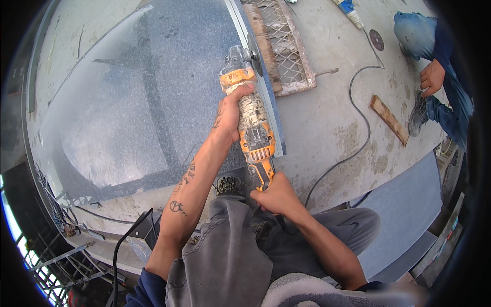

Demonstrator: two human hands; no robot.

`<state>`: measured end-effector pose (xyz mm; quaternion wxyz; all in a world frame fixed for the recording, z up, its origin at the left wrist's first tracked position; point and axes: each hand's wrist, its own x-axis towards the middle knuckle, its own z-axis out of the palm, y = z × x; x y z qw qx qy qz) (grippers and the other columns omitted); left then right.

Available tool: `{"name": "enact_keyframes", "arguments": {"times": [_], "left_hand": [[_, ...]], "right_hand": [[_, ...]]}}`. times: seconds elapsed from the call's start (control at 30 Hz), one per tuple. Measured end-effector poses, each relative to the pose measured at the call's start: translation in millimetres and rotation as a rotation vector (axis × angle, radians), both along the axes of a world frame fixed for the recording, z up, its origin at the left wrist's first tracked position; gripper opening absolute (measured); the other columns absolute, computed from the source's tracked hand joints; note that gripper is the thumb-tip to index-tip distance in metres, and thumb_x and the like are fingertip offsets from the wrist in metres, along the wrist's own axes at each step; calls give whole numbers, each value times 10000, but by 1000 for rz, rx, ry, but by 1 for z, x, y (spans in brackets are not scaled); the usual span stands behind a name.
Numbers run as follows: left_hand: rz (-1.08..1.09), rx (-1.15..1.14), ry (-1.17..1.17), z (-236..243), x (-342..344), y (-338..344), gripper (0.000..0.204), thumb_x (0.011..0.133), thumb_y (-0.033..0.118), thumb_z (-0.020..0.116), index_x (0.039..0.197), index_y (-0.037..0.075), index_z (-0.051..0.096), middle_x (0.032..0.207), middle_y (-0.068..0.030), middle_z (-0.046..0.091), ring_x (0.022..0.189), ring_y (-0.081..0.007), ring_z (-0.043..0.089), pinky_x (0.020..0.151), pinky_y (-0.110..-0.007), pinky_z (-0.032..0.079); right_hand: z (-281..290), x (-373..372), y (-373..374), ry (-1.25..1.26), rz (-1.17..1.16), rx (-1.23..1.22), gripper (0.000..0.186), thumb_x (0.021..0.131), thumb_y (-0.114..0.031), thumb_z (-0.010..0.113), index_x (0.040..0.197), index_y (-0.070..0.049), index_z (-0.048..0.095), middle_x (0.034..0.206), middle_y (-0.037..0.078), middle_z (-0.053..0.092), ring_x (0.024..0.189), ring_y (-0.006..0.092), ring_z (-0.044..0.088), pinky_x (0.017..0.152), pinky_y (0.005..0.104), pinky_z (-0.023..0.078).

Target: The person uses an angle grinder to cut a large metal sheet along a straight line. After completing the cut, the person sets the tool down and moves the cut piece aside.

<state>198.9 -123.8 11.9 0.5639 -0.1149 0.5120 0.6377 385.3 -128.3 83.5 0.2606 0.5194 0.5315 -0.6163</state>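
An orange-and-grey angle grinder [255, 135], coated in pale dust, lies lengthwise between my hands, its dark disc [255, 56] at the far end, at a pale strip [272, 105] along the right edge of a speckled grey slab [128, 97]. My left hand [235, 110] is closed round the grinder's body just behind the head. My right hand [273, 194] is closed on its rear handle, nearer my knees.
A rusty mesh frame [302, 61] with a wooden board lies beyond. A second grinder [348, 10], loose disc [377, 41], cord [368, 123] and wood offcut [389, 120] lie rightward. A co-worker's hand [432, 77] is at far right. Metal scaffolding [61, 266] stands lower left.
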Motion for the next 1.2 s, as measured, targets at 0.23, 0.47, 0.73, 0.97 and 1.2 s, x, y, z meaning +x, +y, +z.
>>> {"name": "enact_keyframes", "arguments": {"times": [0.23,0.47,0.73,0.97,1.2], "left_hand": [[8,-15,3,1,4,-1,432,879,319,619,1136,-19,541,834,-122,655,664,-198,683,591,-353,611],[0,-9,10,2,7,-4,449,879,327,619,1142,-27,535,833,-137,659,670,-207,692,593,-358,616],[1,-13,6,1,10,-6,471,874,333,623,1157,-34,534,849,-135,659,695,-207,692,614,-356,616],[-21,-33,14,2,13,-8,473,877,335,616,1165,-33,537,871,-135,658,705,-205,693,611,-354,611],[-13,-20,5,2,15,-11,498,878,338,613,1192,-39,530,901,-137,661,717,-211,693,615,-358,610]], "right_hand": [[0,4,-2,-4,33,19,205,732,-122,715,688,59,628,569,147,632,504,228,652,485,370,497],[-1,6,-4,-16,17,5,216,722,-129,717,689,64,628,579,153,637,524,242,665,512,377,510],[-5,12,-8,-8,16,26,218,711,-127,717,684,67,620,587,158,637,536,248,667,525,379,510],[-5,15,-10,-14,15,12,213,708,-123,723,693,66,626,592,152,640,543,246,666,535,382,509],[-5,19,-12,-9,0,-12,219,702,-125,731,709,73,640,601,158,644,558,241,673,548,377,513]]}}
